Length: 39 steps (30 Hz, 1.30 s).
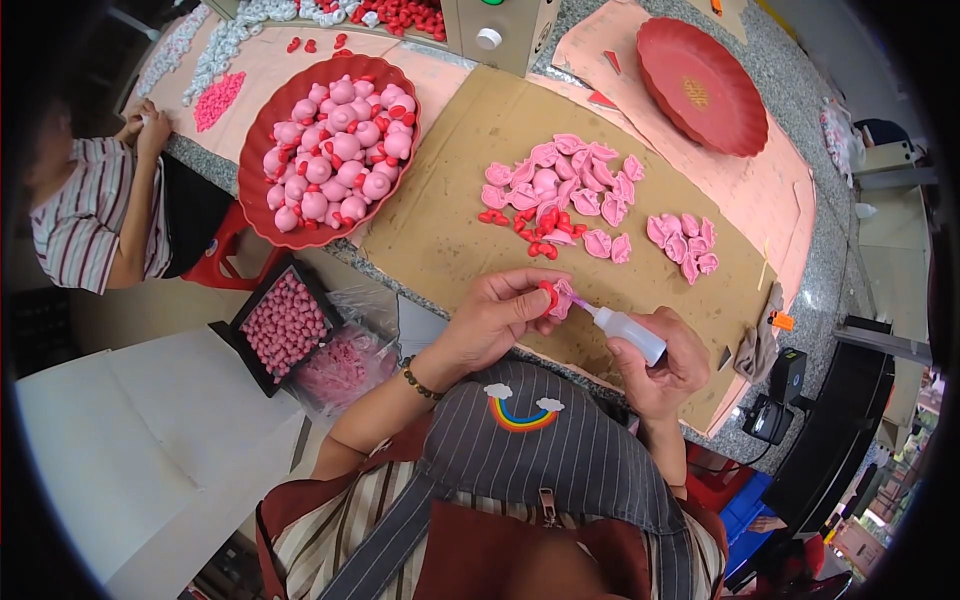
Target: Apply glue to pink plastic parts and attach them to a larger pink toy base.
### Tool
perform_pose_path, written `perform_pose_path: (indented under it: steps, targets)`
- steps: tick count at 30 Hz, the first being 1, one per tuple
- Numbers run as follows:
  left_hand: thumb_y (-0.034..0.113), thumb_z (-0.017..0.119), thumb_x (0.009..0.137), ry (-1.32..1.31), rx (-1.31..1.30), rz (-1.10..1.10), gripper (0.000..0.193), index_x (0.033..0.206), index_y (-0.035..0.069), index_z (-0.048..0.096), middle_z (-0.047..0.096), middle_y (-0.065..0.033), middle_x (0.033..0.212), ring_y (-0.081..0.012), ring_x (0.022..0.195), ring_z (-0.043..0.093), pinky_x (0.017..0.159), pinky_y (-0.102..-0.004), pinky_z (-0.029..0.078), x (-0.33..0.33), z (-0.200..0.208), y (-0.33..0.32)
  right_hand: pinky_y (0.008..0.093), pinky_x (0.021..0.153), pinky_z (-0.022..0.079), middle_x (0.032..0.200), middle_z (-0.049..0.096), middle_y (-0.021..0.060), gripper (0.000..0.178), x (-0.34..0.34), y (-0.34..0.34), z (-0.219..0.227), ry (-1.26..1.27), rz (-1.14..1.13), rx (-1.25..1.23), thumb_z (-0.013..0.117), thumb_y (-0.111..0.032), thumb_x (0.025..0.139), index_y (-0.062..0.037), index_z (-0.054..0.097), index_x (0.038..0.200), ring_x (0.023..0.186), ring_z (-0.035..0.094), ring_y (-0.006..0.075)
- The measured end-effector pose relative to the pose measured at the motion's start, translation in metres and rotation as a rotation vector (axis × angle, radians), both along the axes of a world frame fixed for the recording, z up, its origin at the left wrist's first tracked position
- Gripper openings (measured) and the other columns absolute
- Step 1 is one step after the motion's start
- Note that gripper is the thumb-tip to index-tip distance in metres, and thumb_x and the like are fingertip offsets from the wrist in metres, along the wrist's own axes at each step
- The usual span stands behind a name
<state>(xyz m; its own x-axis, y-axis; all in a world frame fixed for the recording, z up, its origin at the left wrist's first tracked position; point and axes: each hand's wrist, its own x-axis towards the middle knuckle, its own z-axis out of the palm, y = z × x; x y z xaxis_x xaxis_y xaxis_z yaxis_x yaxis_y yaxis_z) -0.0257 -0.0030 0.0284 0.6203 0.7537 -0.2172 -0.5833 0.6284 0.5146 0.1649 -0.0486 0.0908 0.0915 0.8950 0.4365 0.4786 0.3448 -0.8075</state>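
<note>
My left hand pinches a small pink plastic piece with a red part against it. In my right hand is a translucent white squeeze bottle, tilted so that its narrow nozzle reaches the pink piece. Whether any liquid comes out is too small to tell. Beyond my hands, on brown cardboard, lie loose pink shell-like pieces and red bow-shaped parts. A smaller cluster of pink pieces lies farther right.
A red scalloped bowl at the left holds pink and red figures. Another red bowl stands far right. A black tray of pink parts sits below the table's left edge. At far left, a person works. A grey machine stands behind.
</note>
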Motion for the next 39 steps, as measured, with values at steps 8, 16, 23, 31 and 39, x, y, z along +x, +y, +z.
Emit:
perform_pose_path:
  steps: [8, 16, 23, 31, 39]
  targets:
    - [0.012, 0.056, 0.09, 0.008, -0.011, -0.008, 0.03, 0.117, -0.002, 0.055, 0.06, -0.0081, 0.097, -0.0145, 0.087, 0.057, 0.072, -0.0263, 0.047, -0.0013, -0.0005, 0.0005, 0.0266, 0.042, 0.036, 0.057, 0.054, 0.0088, 0.023, -0.0009, 0.0008, 0.0014, -0.047, -0.002, 0.016, 0.077, -0.008, 0.062, 0.003, 0.062, 0.077, 0.046, 0.049, 0.0166]
    - [0.013, 0.055, 0.09, 0.009, 0.003, -0.013, 0.03, 0.117, -0.001, 0.055, 0.06, -0.0077, 0.097, -0.014, 0.087, 0.056, 0.072, -0.026, 0.046, -0.0024, -0.0022, -0.0004, 0.0229, 0.047, 0.033, 0.062, 0.056, 0.0082, 0.023, -0.0012, -0.0008, 0.0037, -0.081, 0.034, 0.002, 0.075, -0.008, 0.068, 0.0054, 0.063, 0.082, 0.052, 0.05, 0.0129]
    - [0.012, 0.055, 0.09, 0.004, 0.002, -0.011, 0.029, 0.116, -0.001, 0.056, 0.06, -0.0077, 0.097, -0.0143, 0.087, 0.056, 0.072, -0.0264, 0.046, -0.0026, -0.0045, -0.0002, 0.0264, 0.042, 0.035, 0.057, 0.055, 0.0089, 0.023, -0.0021, -0.0011, 0.0049, -0.073, -0.006, 0.012, 0.077, -0.008, 0.062, 0.0034, 0.063, 0.077, 0.045, 0.048, 0.0161]
    - [0.013, 0.054, 0.091, -0.023, 0.038, -0.033, 0.035, 0.12, -0.004, 0.051, 0.06, -0.01, 0.103, -0.0165, 0.091, 0.057, 0.074, -0.0291, 0.046, -0.0034, -0.0078, -0.0005, 0.0259, 0.042, 0.035, 0.057, 0.055, 0.009, 0.023, -0.0015, 0.0007, 0.0037, -0.072, -0.028, 0.021, 0.077, -0.007, 0.062, 0.0031, 0.062, 0.076, 0.046, 0.048, 0.0155]
    - [0.013, 0.055, 0.091, -0.01, 0.041, -0.016, 0.035, 0.12, -0.004, 0.052, 0.06, -0.01, 0.102, -0.0164, 0.09, 0.056, 0.074, -0.0291, 0.046, -0.0032, -0.0099, -0.0016, 0.0257, 0.042, 0.034, 0.058, 0.056, 0.0089, 0.022, -0.0006, 0.0004, 0.0029, -0.074, -0.028, 0.016, 0.077, -0.007, 0.063, 0.0025, 0.062, 0.077, 0.046, 0.048, 0.0151]
